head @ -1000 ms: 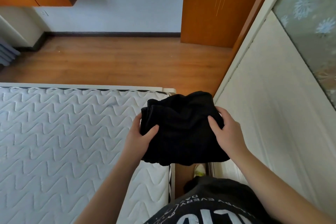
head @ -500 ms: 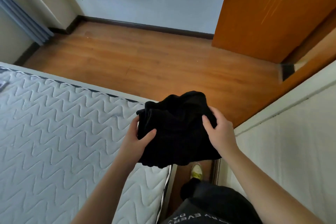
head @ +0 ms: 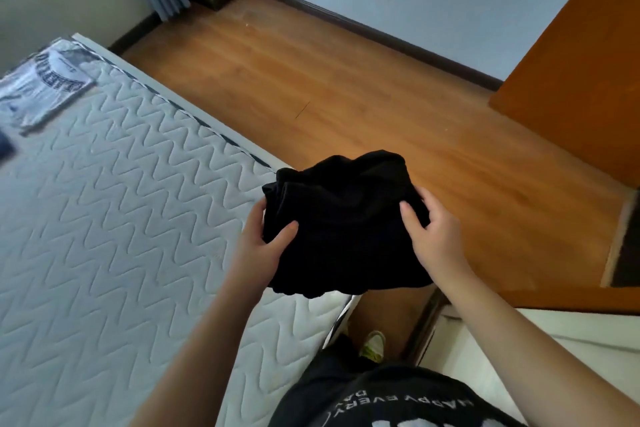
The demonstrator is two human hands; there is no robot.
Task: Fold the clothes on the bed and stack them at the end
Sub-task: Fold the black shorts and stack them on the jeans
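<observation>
I see the black garment [head: 341,222] bunched into a thick bundle, held in the air over the corner of the mattress [head: 114,218]. Its long axis runs from my body outward toward the wooden floor [head: 346,87]. My left hand [head: 258,246] and right hand [head: 434,239] each clamp one side, thumbs on top, fingers curled beneath.
</observation>
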